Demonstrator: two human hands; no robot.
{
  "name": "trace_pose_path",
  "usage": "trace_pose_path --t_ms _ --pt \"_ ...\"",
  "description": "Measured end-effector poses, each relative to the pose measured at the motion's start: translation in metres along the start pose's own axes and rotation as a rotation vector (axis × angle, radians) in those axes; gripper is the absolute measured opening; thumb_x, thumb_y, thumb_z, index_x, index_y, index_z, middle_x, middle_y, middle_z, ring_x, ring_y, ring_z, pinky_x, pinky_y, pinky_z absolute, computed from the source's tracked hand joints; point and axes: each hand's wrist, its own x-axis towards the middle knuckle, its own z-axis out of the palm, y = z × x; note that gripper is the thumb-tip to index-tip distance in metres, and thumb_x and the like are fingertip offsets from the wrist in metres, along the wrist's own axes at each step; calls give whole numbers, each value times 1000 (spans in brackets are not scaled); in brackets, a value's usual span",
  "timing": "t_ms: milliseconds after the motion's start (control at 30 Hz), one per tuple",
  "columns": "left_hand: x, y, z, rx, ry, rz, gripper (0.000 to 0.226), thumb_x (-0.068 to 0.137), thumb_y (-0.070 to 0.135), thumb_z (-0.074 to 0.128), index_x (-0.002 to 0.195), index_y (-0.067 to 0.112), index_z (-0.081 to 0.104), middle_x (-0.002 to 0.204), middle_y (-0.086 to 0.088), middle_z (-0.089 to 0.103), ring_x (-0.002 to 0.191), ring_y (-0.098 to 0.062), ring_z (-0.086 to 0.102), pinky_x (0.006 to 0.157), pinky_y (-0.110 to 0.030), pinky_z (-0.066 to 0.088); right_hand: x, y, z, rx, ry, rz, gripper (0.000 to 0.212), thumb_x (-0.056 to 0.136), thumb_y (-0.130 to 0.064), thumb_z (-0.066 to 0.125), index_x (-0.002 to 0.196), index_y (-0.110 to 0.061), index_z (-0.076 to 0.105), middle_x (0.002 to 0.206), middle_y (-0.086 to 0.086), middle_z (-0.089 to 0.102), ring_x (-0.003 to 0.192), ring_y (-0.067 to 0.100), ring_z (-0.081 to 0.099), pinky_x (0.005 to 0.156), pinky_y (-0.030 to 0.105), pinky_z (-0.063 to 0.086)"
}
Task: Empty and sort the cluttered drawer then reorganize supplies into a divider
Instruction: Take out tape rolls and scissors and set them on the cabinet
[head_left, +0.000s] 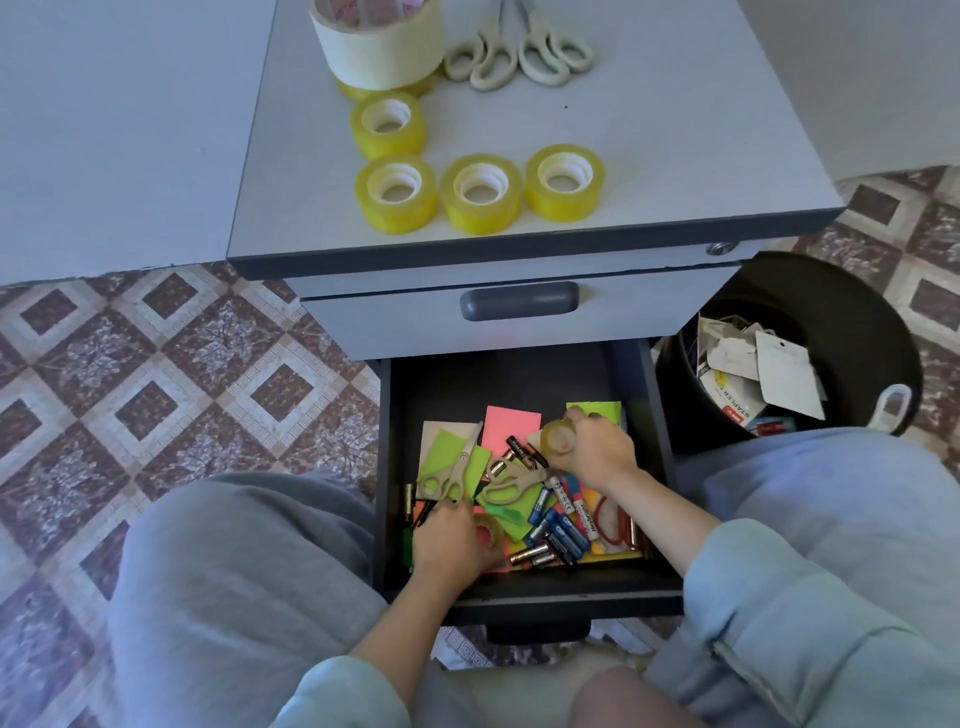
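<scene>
Open dark-grey drawer (385, 467): far half bare floor, passable; near half heaped with bright paper notes (511, 428), beige plastic scissors (453, 478), batteries (558, 535). Pale grey cabinet top (701, 130): yellow tape rolls (480, 193) left and centre; right strip free.

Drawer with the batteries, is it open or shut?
Open. The drawer is pulled out; the left hand and right hand reach among its batteries.

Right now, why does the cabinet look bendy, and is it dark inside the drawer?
Head view: the wide lens bows the front edge of the cabinet top; the back of the drawer sits in shadow; the light is soft, no glare on the yellow tape rolls.
</scene>
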Motion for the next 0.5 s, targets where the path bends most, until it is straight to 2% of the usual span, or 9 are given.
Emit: trace_pose_path --t_ms 167,300,433,500 --pt "-10 2 -15 -157 47 -52 53 78 47 63 117 12 53 109 -5 61 99 -23 61 72 -29 47 -17 -9 -20 180 62 -83 46 75 -36 75 109 -14 54 99 5 67 94 23 62 68 27 42" --pt "-24 4 -34 -353 183 -39 52 75 46 67 114 12 59 94 -1 63 83 -16 60 65 -25 47 -40 -16 -32 276 85 -199 42 70 -35 79 102 -19 56 86 -4 67 83 15 63 71 29 49" --pt "-36 -4 -62 -470 279 1 63 72 46 72 122 13 56 106 -3 63 95 -17 60 81 -29 51 -63 -23 -51 324 145 -287 42 69 -30 80 104 -22 58 80 -10 63 80 10 62 72 24 48" --pt "-43 -10 -76 -541 327 38 60 72 41 74 122 11 56 105 -3 63 93 -16 60 80 -28 51 -74 -28 -62 332 183 -326 44 70 -26 80 108 -21 58 78 -13 60 76 7 59 70 22 43"
